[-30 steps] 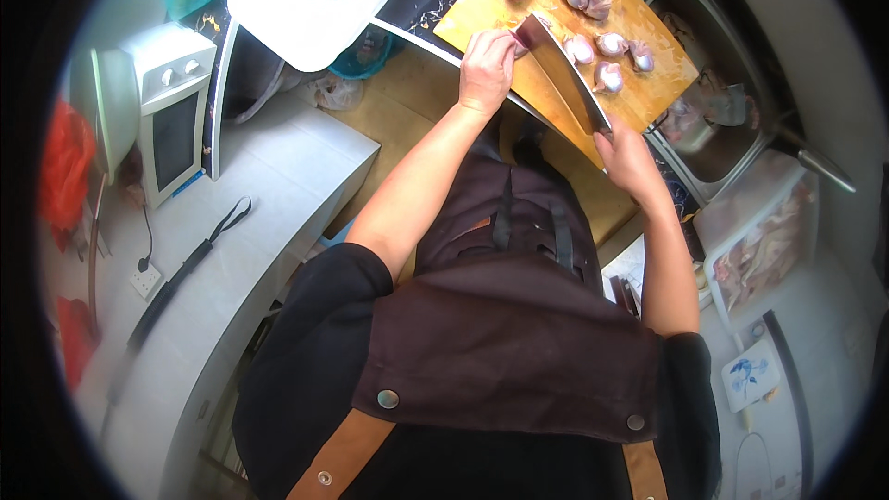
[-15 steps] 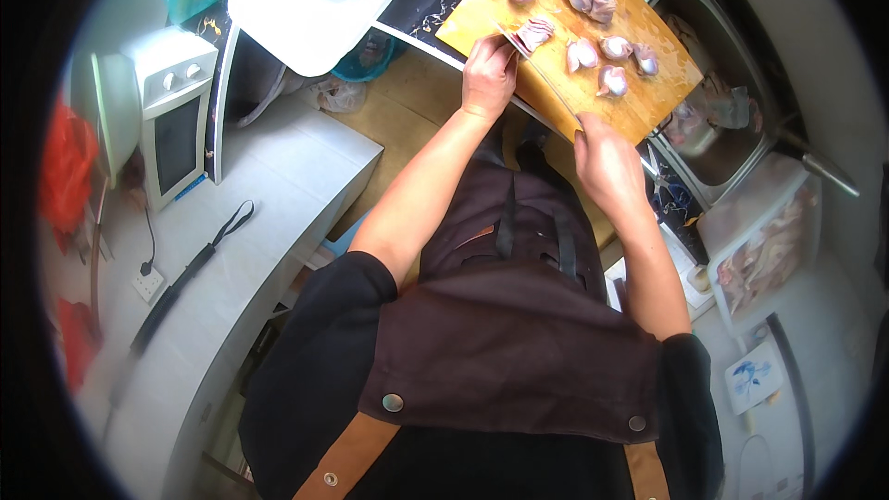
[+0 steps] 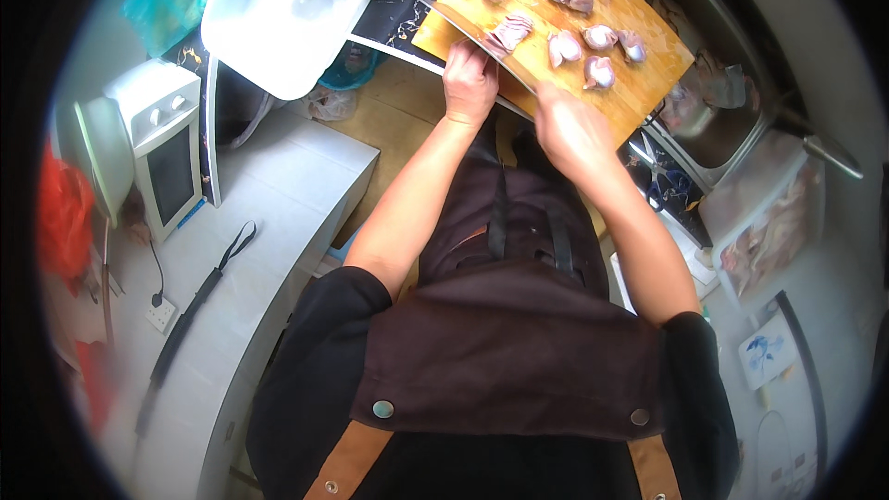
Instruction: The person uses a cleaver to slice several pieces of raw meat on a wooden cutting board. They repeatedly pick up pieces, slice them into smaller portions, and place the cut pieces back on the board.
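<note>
My right hand (image 3: pixel 576 130) is closed round the handle of a long-bladed kitchen knife (image 3: pixel 477 40). The blade slants to the upper left over the near left part of a wooden cutting board (image 3: pixel 662 83). Just beyond the blade lies a pink piece of meat cut into slices (image 3: pixel 511 31). On the near side, my left hand (image 3: pixel 470 81) has its fingers bent together at the board's edge; what they hold, if anything, is hidden. Several purplish-pink pieces, apparently gizzards (image 3: pixel 599 72), are spread over the board.
To the left of the board stands a white basin (image 3: pixel 278 60), with green plastic bags (image 3: pixel 171 0) behind it. A metal sink (image 3: pixel 713 162) borders the board's right side, with scissors (image 3: pixel 653 162) near its corner. Further right is a clear container of meat (image 3: pixel 769 241).
The knife has turned and lifted, its blade now more plainly seen over the board. My right hand has moved up and left. The whole view has shifted slightly.
</note>
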Demonstrator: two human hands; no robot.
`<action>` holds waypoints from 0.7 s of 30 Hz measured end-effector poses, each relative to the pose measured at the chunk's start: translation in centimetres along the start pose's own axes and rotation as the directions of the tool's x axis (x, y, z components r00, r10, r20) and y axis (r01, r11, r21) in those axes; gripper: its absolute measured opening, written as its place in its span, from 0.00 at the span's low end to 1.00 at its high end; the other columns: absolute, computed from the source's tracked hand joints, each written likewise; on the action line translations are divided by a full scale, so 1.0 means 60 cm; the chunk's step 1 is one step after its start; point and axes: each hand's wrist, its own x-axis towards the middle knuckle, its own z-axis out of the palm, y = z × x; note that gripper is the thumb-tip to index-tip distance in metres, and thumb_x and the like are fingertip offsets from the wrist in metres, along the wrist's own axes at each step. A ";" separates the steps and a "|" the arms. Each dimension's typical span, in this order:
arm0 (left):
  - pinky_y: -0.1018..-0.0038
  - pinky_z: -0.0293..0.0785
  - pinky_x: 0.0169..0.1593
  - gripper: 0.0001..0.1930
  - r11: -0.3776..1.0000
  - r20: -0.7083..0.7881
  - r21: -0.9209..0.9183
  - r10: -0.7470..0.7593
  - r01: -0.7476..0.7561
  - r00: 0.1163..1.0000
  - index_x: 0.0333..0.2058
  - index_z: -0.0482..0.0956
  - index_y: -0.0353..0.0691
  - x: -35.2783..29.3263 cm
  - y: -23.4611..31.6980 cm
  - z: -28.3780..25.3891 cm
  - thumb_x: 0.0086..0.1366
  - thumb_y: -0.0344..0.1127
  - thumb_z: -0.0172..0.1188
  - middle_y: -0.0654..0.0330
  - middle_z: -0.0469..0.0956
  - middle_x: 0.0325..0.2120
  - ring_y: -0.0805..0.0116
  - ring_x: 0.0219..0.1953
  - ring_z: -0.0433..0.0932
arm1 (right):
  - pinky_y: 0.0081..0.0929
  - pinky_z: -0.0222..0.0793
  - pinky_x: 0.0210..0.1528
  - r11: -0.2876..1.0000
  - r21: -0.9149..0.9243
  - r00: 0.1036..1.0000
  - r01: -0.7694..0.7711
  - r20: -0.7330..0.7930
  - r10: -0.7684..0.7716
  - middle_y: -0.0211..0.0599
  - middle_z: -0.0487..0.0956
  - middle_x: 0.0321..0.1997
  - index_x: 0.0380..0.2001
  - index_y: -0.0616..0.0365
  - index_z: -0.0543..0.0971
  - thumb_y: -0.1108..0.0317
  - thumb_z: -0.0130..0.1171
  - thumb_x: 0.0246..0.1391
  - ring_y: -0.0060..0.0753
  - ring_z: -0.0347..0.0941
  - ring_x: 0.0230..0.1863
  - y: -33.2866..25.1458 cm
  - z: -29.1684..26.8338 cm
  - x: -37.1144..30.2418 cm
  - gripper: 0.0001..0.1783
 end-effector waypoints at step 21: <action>0.61 0.78 0.48 0.07 0.996 0.018 -0.062 -0.062 0.063 0.998 0.36 0.82 0.34 0.003 0.003 -0.008 0.58 0.21 0.62 0.51 0.81 0.38 0.49 0.42 0.79 | 0.57 0.74 0.44 0.990 0.102 0.993 -0.097 0.072 0.090 0.63 0.81 0.34 0.42 0.62 0.74 0.68 0.54 0.63 0.66 0.80 0.40 0.057 0.021 -0.031 0.09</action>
